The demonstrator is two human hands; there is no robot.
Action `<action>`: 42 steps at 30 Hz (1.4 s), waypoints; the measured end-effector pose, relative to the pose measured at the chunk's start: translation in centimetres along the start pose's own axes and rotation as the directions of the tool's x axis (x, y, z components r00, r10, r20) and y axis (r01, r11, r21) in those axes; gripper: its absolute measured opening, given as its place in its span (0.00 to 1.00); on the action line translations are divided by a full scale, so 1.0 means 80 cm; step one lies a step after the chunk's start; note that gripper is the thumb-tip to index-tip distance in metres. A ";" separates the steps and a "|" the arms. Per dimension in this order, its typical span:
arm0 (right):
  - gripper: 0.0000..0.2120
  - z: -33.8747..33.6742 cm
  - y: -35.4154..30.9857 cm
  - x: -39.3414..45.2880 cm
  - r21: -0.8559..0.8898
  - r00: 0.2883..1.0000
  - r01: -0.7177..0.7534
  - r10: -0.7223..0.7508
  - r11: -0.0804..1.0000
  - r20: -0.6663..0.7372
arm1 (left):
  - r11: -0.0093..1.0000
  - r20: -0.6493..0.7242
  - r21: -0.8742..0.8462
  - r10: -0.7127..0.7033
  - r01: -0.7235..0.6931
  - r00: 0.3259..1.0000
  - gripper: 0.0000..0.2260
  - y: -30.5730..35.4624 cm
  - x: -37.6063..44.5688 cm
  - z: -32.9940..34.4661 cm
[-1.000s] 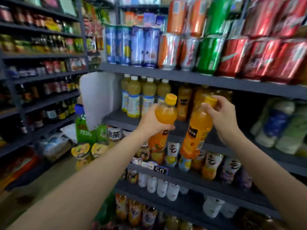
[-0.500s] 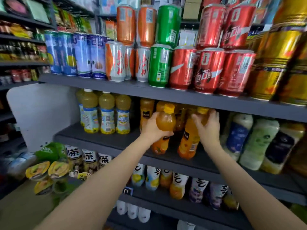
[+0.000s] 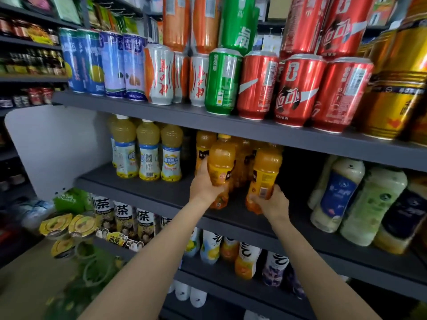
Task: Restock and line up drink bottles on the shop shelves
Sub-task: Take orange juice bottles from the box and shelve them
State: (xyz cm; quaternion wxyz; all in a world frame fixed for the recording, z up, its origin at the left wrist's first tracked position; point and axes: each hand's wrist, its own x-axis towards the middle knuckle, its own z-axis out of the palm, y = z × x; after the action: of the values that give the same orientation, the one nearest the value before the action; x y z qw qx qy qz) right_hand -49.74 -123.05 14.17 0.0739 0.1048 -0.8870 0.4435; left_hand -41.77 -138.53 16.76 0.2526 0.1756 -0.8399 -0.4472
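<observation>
On the dark grey metal shelf [image 3: 143,190], each hand's fingers curl round a clear plastic orange-juice bottle, left hand [image 3: 204,187] gripping one [image 3: 220,167], right hand [image 3: 271,202] the other [image 3: 265,172], seemingly mid-placement; next, release and square both with the row behind.

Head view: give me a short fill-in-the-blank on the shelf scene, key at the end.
1. Each hand grips one ____ juice bottle.
2. The right hand holds its bottle near the ____.
3. The shelf above carries drink ____.
4. Beside the red cans stands a ____ can.

Missing: orange; bottom; cans; green
</observation>
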 end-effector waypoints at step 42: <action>0.20 0.246 -0.126 -0.226 -0.028 0.861 0.449 -0.424 0.893 0.281 | 0.858 -0.409 0.039 -0.454 0.512 0.792 0.13 -0.337 -0.255 -0.206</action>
State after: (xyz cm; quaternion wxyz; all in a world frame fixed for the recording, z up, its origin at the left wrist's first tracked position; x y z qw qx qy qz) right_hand -30.52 -142.55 6.15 0.0569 0.3585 -0.8613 0.3555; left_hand -13.80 -153.35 -3.53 0.2758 0.4873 -0.7311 -0.3898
